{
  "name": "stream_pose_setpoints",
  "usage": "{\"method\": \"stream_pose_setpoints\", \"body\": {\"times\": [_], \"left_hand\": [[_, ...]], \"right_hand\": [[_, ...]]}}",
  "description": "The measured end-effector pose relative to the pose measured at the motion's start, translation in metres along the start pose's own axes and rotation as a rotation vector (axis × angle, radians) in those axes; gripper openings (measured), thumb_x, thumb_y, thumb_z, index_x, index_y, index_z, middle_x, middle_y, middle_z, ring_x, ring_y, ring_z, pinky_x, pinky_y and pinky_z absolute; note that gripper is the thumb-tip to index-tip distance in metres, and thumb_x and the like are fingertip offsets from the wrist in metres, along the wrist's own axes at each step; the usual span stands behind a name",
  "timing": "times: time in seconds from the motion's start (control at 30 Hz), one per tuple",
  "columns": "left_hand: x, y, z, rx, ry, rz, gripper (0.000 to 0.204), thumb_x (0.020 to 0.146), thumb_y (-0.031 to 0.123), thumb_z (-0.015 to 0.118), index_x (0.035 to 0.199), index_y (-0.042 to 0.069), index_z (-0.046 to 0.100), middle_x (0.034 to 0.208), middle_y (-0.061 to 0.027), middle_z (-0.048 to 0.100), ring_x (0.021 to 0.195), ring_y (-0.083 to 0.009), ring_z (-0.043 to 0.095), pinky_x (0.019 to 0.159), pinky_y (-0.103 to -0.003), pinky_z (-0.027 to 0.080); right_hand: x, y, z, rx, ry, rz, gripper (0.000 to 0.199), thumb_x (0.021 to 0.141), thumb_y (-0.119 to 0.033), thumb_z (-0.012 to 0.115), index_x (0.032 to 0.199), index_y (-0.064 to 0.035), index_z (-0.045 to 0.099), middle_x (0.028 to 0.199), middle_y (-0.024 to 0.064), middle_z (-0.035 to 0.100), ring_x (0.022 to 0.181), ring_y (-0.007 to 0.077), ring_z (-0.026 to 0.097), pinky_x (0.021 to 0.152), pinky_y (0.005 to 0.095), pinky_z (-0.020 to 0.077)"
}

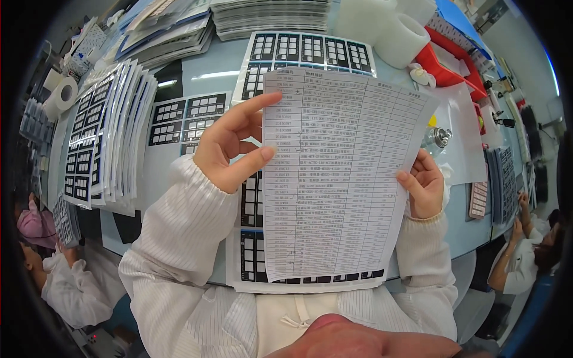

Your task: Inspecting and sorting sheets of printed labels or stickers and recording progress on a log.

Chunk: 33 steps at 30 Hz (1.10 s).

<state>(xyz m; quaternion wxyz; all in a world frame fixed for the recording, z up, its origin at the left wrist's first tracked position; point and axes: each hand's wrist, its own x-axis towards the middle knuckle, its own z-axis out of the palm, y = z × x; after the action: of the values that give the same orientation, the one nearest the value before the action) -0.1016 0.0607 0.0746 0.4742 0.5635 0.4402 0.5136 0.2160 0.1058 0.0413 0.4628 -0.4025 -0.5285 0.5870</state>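
Head view: red tray (444, 67) at far right of table (209, 71) w/ white tape rolls (401, 37) on and beside it; small metal-capped bottle (439, 138) just behind the sheet's right edge. Printed table sheet (337, 173) held up mid-frame, tilted, over panel-sticker sheets (310, 51) lying flat. Left hand (230, 146) pinches sheet's left edge, thumb in front, index finger stretched along the top corner. Right hand (425, 184) curled closed on the right edge. Fanned stack of sticker sheets (107, 134) at left, more stacks (271, 15) at far edge. Open tabletop only between the fan and the centre sheets; near table edge sits under the forearms. Co-workers (65, 280) close at both sides.
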Motion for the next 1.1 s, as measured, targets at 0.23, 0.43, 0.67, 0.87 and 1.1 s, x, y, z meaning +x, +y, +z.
{"method": "stream_pose_setpoints", "body": {"times": [0.23, 0.43, 0.67, 0.87, 1.1], "left_hand": [[0.009, -0.007, 0.003, 0.029, 0.019, 0.018, 0.055, 0.075, -0.004, 0.051, 0.128, 0.004, 0.040, 0.105, -0.0111, 0.057, 0.090, -0.0168, 0.058, 0.081, -0.031, 0.048], [0.005, -0.008, -0.001, 0.011, 0.015, -0.013, 0.061, 0.071, -0.003, 0.052, 0.130, 0.001, 0.037, 0.105, -0.0165, 0.057, 0.097, -0.0223, 0.058, 0.086, -0.035, 0.046], [-0.001, -0.010, -0.002, 0.114, 0.016, 0.005, 0.063, 0.069, -0.001, 0.053, 0.130, 0.003, 0.037, 0.103, -0.0163, 0.059, 0.094, -0.0220, 0.060, 0.083, -0.036, 0.047], [0.001, -0.010, -0.001, 0.129, 0.041, 0.000, 0.063, 0.068, 0.002, 0.055, 0.129, 0.005, 0.039, 0.104, -0.0153, 0.059, 0.093, -0.0224, 0.059, 0.082, -0.036, 0.047], [0.002, -0.018, -0.003, 0.078, 0.107, 0.023, 0.057, 0.070, 0.004, 0.057, 0.125, 0.002, 0.045, 0.114, -0.0161, 0.054, 0.102, -0.0227, 0.055, 0.084, -0.037, 0.046]], "right_hand": [[0.003, -0.001, -0.001, -0.041, -0.035, 0.034, 0.050, 0.073, 0.001, 0.064, 0.117, 0.0072, 0.041, 0.109, 0.0167, 0.055, 0.099, 0.0199, 0.056, 0.088, 0.0300, 0.0427], [0.001, 0.001, 0.006, -0.076, -0.043, 0.050, 0.052, 0.073, 0.001, 0.063, 0.119, 0.0073, 0.040, 0.110, 0.0168, 0.054, 0.100, 0.0203, 0.056, 0.088, 0.0303, 0.0426], [-0.006, 0.006, 0.009, -0.091, -0.014, 0.059, 0.053, 0.073, 0.001, 0.064, 0.119, 0.0078, 0.040, 0.110, 0.0173, 0.054, 0.099, 0.0207, 0.056, 0.088, 0.0305, 0.0432], [-0.003, 0.008, 0.008, -0.072, -0.030, 0.048, 0.051, 0.073, 0.001, 0.065, 0.118, 0.0057, 0.041, 0.107, 0.0156, 0.057, 0.097, 0.0201, 0.058, 0.086, 0.0306, 0.0450], [-0.005, 0.008, 0.012, -0.088, -0.057, 0.082, 0.053, 0.072, -0.001, 0.066, 0.118, 0.0073, 0.040, 0.109, 0.0181, 0.056, 0.098, 0.0210, 0.058, 0.088, 0.0311, 0.0445]]}}
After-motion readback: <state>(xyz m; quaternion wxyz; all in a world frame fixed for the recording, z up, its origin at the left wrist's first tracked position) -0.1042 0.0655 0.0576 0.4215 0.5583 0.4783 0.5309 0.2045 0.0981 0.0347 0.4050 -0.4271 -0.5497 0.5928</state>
